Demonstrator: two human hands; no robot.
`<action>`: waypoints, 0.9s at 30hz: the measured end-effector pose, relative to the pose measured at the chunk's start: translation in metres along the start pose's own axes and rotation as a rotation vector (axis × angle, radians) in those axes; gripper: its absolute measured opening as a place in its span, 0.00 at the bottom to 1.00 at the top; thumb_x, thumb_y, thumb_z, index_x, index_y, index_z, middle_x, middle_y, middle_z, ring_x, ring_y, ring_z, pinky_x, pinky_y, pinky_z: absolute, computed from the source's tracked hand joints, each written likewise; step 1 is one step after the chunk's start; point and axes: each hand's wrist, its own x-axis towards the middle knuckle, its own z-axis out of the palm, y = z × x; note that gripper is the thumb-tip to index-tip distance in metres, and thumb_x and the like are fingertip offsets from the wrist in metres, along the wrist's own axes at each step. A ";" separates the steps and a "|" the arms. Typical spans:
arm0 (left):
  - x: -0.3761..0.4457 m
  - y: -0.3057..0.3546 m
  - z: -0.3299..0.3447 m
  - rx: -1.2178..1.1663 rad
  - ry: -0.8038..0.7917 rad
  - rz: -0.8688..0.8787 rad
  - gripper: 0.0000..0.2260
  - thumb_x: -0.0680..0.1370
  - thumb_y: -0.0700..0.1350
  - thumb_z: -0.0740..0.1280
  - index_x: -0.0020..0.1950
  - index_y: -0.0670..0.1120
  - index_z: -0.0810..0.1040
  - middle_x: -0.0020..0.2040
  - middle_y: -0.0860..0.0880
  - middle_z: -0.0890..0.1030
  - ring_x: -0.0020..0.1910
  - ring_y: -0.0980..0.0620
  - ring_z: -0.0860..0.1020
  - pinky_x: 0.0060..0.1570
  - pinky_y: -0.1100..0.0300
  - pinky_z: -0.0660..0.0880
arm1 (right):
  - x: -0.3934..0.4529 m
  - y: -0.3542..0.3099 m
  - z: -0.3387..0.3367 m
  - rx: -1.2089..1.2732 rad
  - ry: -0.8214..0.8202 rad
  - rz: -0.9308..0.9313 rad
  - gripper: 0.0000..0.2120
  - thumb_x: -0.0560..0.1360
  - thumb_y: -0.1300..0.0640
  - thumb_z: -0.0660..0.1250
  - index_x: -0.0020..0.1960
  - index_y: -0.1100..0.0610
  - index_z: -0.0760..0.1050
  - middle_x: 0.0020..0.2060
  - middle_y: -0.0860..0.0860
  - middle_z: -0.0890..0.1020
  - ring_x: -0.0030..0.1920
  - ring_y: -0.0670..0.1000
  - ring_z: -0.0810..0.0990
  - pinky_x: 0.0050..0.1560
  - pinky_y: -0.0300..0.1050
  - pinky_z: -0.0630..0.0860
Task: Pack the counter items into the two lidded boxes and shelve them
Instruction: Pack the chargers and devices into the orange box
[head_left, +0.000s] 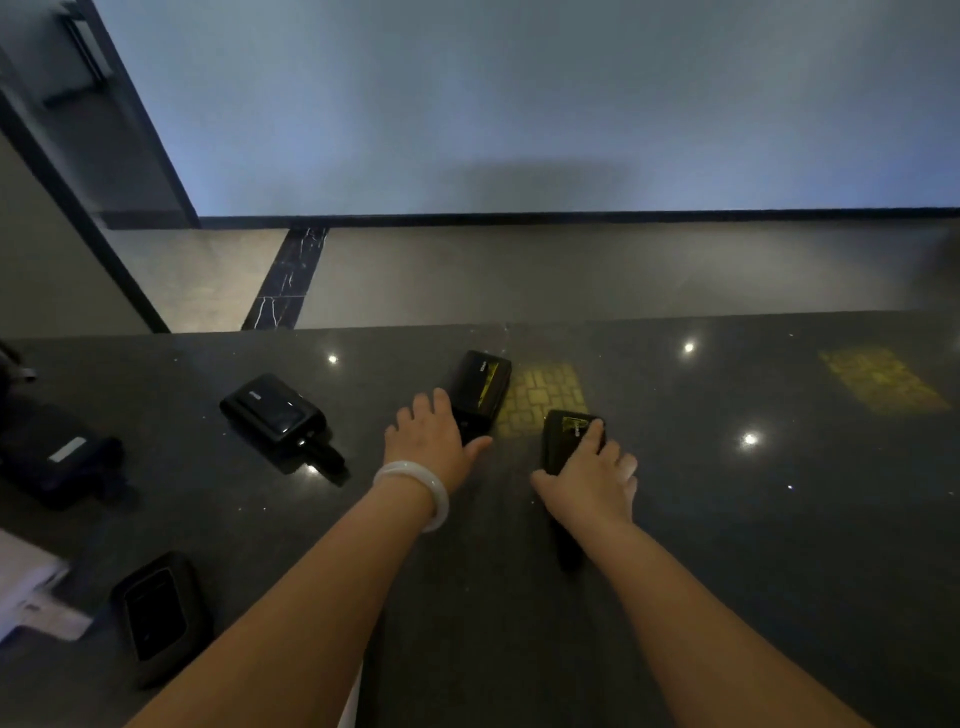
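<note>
Two small black devices lie near the far edge of the dark polished counter (727, 545). My left hand (431, 434), a white bangle on its wrist, grips the near end of the left black device (480, 387), thumb on its right side. My right hand (592, 475) grips the right black device (563, 436), index finger along its top and thumb at its near left corner. Another black device with a short antenna (275, 413) lies to the left. A further black device (156, 613) sits at the near left.
A dark bulky object (57, 457) with a pale label rests at the counter's left edge. Something white (31, 587) lies at the near left corner. Beyond the counter's far edge the tiled floor (571, 270) drops away below a pale wall.
</note>
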 end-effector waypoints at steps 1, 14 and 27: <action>0.006 0.002 0.002 -0.012 0.010 -0.007 0.39 0.76 0.65 0.61 0.77 0.43 0.54 0.72 0.41 0.64 0.68 0.41 0.67 0.65 0.46 0.69 | 0.004 0.001 -0.001 -0.026 -0.014 -0.032 0.49 0.72 0.40 0.66 0.78 0.57 0.38 0.73 0.59 0.58 0.70 0.62 0.58 0.70 0.57 0.59; 0.058 0.031 0.021 -0.003 0.033 -0.172 0.40 0.73 0.67 0.65 0.71 0.37 0.64 0.65 0.39 0.66 0.63 0.41 0.67 0.62 0.50 0.68 | 0.012 0.023 0.025 -0.176 0.274 -0.202 0.39 0.76 0.34 0.54 0.78 0.51 0.46 0.71 0.54 0.64 0.66 0.57 0.65 0.64 0.55 0.66; -0.086 0.025 0.051 -0.135 0.063 -0.082 0.36 0.69 0.65 0.68 0.69 0.44 0.64 0.63 0.45 0.65 0.61 0.46 0.66 0.62 0.52 0.68 | -0.058 0.063 0.020 -0.160 0.186 -0.221 0.39 0.76 0.36 0.56 0.78 0.50 0.42 0.73 0.53 0.61 0.67 0.56 0.64 0.66 0.54 0.64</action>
